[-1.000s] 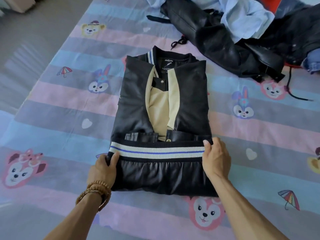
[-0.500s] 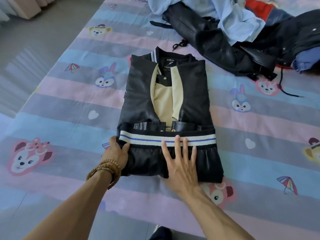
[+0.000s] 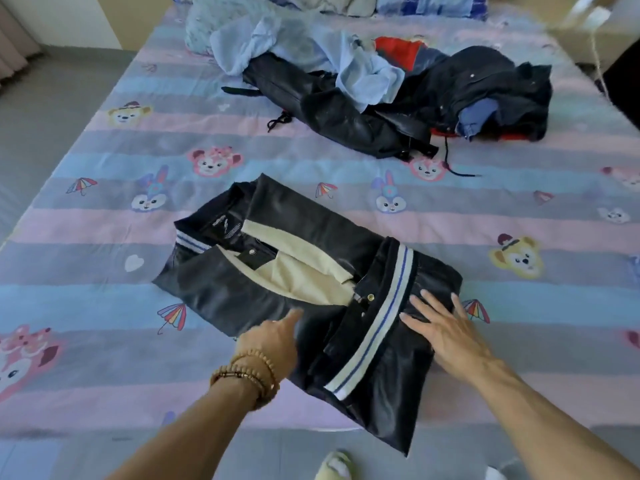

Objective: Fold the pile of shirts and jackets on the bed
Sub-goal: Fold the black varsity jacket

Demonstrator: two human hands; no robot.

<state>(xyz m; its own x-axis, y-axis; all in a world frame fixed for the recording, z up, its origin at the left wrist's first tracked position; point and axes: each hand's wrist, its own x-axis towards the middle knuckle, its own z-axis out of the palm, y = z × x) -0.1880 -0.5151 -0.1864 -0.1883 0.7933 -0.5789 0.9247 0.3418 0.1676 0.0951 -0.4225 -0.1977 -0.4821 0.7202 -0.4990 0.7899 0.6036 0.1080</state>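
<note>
Folded black jacket (image 3: 311,292) on bed (image 3: 104,237) | right hand (image 3: 443,330) flat, fingers spread on hem | left hand (image 3: 273,341) relaxed, touching jacket edge | unfolded pile (image 3: 398,95) behind

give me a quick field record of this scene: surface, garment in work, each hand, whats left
surface: bed with striped cartoon sheet
garment: black jacket, hem folded up, lying askew, one corner past the bed edge
left hand: fingers straight, at the jacket's near edge
right hand: flat, pressing the folded hem
left wrist: bead bracelets
remaining: unfolded pile at the far side
</note>
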